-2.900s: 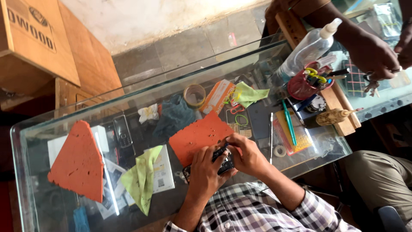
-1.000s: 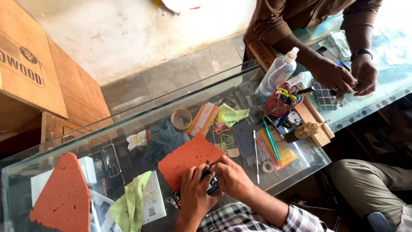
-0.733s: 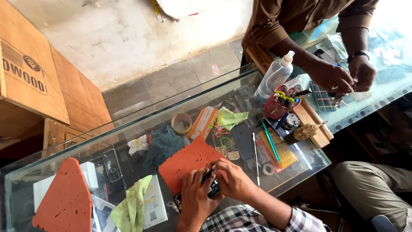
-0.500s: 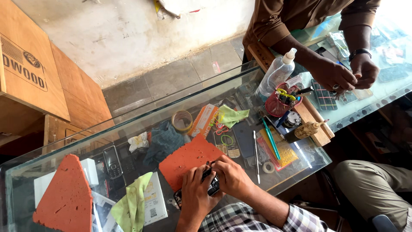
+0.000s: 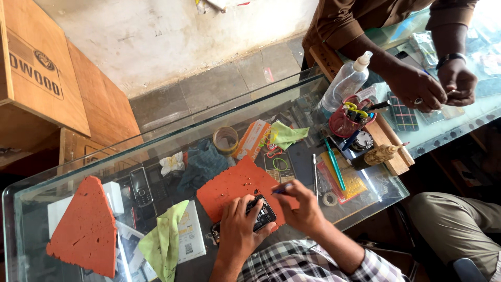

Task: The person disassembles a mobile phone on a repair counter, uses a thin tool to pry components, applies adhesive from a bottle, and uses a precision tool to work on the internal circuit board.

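Hands point(image 5: 240, 230) point(image 5: 302, 209) gripping black phone point(image 5: 259, 214), seemingly thin tool point(image 5: 280, 191), over pitted orange foam point(image 5: 229, 190).

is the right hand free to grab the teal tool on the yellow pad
Probably not right away: the right hand is pinching a small tool over the phone. The teal tool lies uncovered just to its right, nothing between them.

What we cannot resolve at the glass counter point(image 5: 73, 172)

Our left hand point(image 5: 239, 228) covers much of the opened phone point(image 5: 259, 214); the tool tip point(image 5: 275, 191) under our right hand point(image 5: 302, 209) is too small to identify; the co-worker point(image 5: 365, 21) and cardboard box point(image 5: 36, 62) are cropped by the frame's edges.
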